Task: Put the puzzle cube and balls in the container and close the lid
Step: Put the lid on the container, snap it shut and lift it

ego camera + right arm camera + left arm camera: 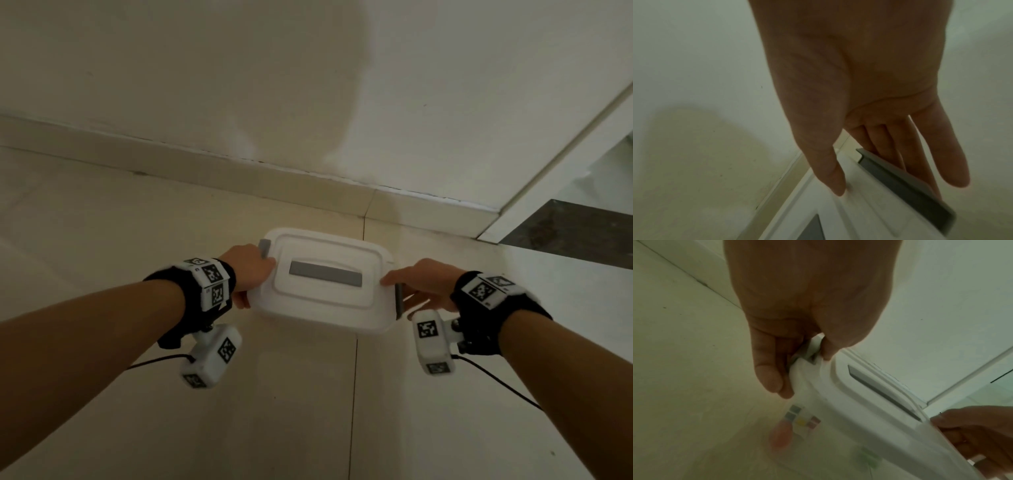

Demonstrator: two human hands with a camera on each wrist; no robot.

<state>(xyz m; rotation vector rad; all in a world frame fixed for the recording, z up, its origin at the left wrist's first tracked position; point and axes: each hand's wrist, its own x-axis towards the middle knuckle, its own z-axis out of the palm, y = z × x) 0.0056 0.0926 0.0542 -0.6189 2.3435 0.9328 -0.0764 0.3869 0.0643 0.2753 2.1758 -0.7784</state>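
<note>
One white container (329, 318) sits on the floor, wearing one lid (325, 274). That lid carries one grey handle (325, 274) in its middle and two grey latches, one at the left end (264, 247) and one at the right end (398, 301). Through the clouded wall show one puzzle cube (802, 419) and two balls, one pink (782, 434), one green (868, 457). Two hands, a left (248, 270) and a right (424, 284).

- The head view is taken from above, facing down and forward at both hands.
- Each wrist view is taken close along its hand.
- The lid (325, 274) between the hands is shared.
</note>
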